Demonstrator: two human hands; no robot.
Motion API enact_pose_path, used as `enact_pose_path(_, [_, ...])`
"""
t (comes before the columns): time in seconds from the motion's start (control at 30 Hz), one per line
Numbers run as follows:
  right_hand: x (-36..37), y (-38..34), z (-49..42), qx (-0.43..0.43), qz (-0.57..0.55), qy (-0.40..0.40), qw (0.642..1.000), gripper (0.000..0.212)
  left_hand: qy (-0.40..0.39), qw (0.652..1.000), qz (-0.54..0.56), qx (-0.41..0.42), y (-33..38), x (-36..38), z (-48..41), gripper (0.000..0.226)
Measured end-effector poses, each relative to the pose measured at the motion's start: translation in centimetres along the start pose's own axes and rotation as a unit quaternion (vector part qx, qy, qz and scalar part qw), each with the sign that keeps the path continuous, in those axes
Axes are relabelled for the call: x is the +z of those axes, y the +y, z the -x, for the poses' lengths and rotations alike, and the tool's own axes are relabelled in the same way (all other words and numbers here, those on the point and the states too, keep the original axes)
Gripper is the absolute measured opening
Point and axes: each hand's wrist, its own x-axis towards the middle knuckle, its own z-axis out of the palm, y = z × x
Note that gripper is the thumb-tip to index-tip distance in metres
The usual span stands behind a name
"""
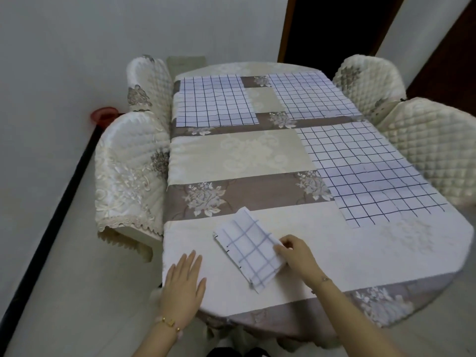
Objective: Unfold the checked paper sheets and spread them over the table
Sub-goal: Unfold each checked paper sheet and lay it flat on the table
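A folded checked paper sheet (247,249) lies on the near part of the table (347,256), which is covered with a cream and taupe floral cloth. My right hand (296,253) pinches the folded sheet's right edge. My left hand (184,282) rests flat on the cloth to the left, fingers straight, apart from the sheet. Three unfolded checked sheets lie spread out: one at the far left (215,101), one at the far right (309,95), and a large one along the right side (368,173).
Quilted cream chairs stand on both sides: two on the left (131,171) (149,83) and two on the right (435,148) (371,83). A red object (103,117) sits on the floor by the left wall. A dark doorway (334,29) opens behind the table.
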Motion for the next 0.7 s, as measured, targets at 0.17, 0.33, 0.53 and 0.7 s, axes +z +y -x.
enact_pose_path(0.17, [-1.8, -0.8, 2.3, 0.017, -0.201, 0.025, 0.979, 0.009, -0.002, 0.996, 0.087, 0.007, 1.7, -1.5, -0.8, 0.069])
enact_pose_path(0.33, [-3.1, -2.4, 3.9, 0.020, -0.270, 0.032, 0.962, 0.014, 0.054, 0.956, 0.259, 0.125, 8.3, -6.3, -1.6, 0.063])
enact_pose_path(0.53, [-4.2, -3.9, 5.1, 0.007, -0.329, 0.028, 0.944, 0.013, 0.029, 0.944, 0.258, 0.202, 13.2, -8.2, -2.1, 0.049])
enact_pose_path(0.7, [-5.2, -4.7, 6.1, -0.011, -0.407, -0.026, 0.913, 0.022, 0.044, 0.916, 0.367, 0.153, 14.6, -8.7, -2.3, 0.009])
